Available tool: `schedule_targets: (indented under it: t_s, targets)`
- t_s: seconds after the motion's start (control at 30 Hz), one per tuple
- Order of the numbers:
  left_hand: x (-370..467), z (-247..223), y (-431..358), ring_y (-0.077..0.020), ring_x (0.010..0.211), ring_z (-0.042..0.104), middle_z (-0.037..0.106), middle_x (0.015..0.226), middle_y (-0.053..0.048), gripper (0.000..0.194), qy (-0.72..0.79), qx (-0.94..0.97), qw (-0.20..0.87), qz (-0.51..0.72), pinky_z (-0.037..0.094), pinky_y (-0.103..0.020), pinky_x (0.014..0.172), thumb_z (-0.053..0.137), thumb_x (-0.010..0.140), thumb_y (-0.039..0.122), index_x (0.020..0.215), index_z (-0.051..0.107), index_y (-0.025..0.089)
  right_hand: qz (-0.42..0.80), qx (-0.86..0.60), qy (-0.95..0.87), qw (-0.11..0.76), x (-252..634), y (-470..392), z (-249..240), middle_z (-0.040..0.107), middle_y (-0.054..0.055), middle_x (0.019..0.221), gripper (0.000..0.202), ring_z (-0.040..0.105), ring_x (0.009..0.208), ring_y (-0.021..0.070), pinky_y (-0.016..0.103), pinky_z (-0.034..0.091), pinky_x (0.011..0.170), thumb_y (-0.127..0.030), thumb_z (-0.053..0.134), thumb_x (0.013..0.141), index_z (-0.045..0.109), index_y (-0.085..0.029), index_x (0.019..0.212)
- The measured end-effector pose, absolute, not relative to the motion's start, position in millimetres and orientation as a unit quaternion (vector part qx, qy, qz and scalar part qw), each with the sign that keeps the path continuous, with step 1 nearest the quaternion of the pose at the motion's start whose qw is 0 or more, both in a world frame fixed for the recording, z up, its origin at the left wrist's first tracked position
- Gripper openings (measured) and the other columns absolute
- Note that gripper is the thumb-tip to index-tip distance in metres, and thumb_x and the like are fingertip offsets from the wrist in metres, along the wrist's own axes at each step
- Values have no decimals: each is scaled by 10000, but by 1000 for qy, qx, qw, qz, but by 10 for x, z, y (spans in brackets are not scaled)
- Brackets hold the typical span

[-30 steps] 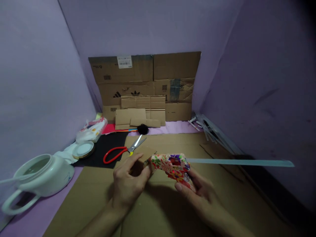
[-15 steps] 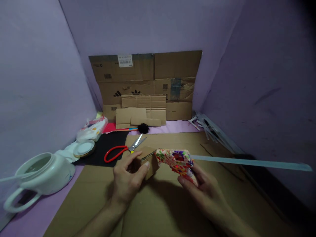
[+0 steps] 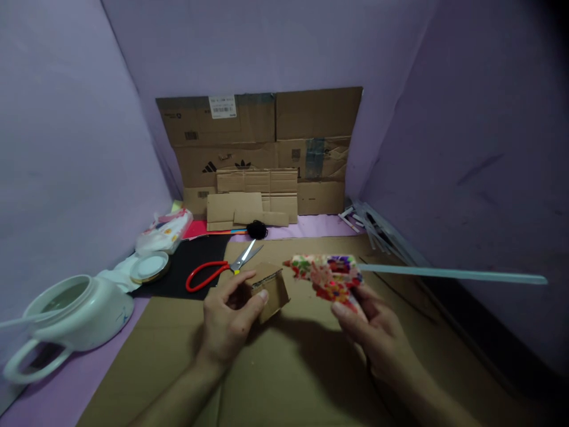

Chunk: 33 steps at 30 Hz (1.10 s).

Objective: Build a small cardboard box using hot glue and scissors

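Note:
My left hand [image 3: 233, 317] grips a small folded cardboard box [image 3: 274, 296], with the thumb on its near side and the fingers partly hidden behind it. My right hand [image 3: 376, 326] is wrapped round the handle of a flower-patterned hot glue gun [image 3: 331, 276]. A long, pale glue stick [image 3: 453, 273] sticks out of the gun's back end to the right. The gun's nozzle points left, close to the box's upper right corner but apart from it. Just beyond my left hand lie red-handled scissors [image 3: 222, 268], blades spread.
Flat cardboard [image 3: 178, 362] covers the work surface. On the left stand a white teapot [image 3: 95, 314] and a round lid [image 3: 150, 267], beside black paper [image 3: 186, 255]. Black yarn [image 3: 256, 229] lies before a propped cardboard sheet [image 3: 320, 118]. Spare glue sticks [image 3: 377, 231] lie back right.
The glue gun in my right hand has moved right and slightly up, away from the box's edge. My left hand still holds the box in nearly the same place.

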<state>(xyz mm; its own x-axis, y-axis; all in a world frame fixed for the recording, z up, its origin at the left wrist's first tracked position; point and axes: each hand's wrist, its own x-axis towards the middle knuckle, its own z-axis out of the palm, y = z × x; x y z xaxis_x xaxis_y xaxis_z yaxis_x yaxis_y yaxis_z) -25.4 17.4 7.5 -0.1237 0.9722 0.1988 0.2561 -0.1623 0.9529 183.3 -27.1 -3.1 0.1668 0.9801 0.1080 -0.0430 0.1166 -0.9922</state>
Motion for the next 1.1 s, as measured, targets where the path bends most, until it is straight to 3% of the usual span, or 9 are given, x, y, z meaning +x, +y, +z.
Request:
schedule_targets:
  t_s: [0.1,0.17,0.3,0.43,0.63,0.77,0.87,0.97,1.1]
  targets:
    - [-274,66,184,-220,688,690,744,775,-59,378,510,542,419,520,554,-289,598,741,583,319,913,714,138,453,-535,-432,568,1958,-109,-51,514,-58,510,357,434,389,84,171,319,341,-461,701,710,623,-168,899]
    - [-285,33,178,-219,751,702,757,834,-53,365,470,531,465,530,562,-277,639,751,596,296,931,711,156,457,-557,-443,534,2009,4,-86,548,-42,516,370,471,410,89,173,350,364,-471,703,689,642,-150,862]
    - [-303,-41,153,-210,826,704,761,891,-36,336,417,534,520,521,566,-262,697,759,631,256,956,710,184,436,-580,-466,506,1982,177,-184,713,56,739,377,627,560,148,215,453,451,-437,668,704,696,-123,909]
    - [-310,-73,145,-210,858,699,754,925,-37,355,389,550,538,507,564,-261,719,768,641,237,988,710,196,362,-617,-513,475,1947,257,-260,740,47,735,331,648,602,193,270,473,520,-384,634,733,733,-146,940]
    - [-313,-110,161,-255,908,692,740,979,-82,387,381,556,553,489,565,-327,771,776,623,229,1000,709,176,196,-672,-561,441,2118,137,-213,723,96,757,211,637,774,301,379,466,652,-391,685,715,753,-195,757]
    - [-318,-141,150,-263,912,683,729,989,-92,407,368,569,569,465,558,-341,775,772,638,239,1032,693,176,180,-590,-634,466,2085,-19,-111,676,104,1126,388,606,1036,297,445,461,890,-386,704,725,661,-221,1073]
    - [-307,-161,135,-272,944,670,718,1012,-90,399,362,585,571,448,551,-356,795,765,655,238,1043,685,189,253,-426,-727,476,1950,-110,-85,488,117,1385,675,424,1303,314,496,344,1057,-413,776,672,500,-264,1270]
    - [-281,-206,129,-272,1033,634,691,1083,-73,382,350,615,552,441,513,-354,878,778,640,208,1013,695,217,365,-398,-703,462,1833,-145,-131,409,135,1430,802,422,1307,322,510,359,1046,-414,786,662,383,-282,1342]
    - [-253,-293,134,-271,1127,589,646,1167,-64,408,309,615,595,414,469,-347,949,794,627,192,1014,674,244,419,-416,-687,425,1780,-127,-221,508,144,1325,967,529,1195,303,478,400,1016,-261,825,612,277,-228,1407]
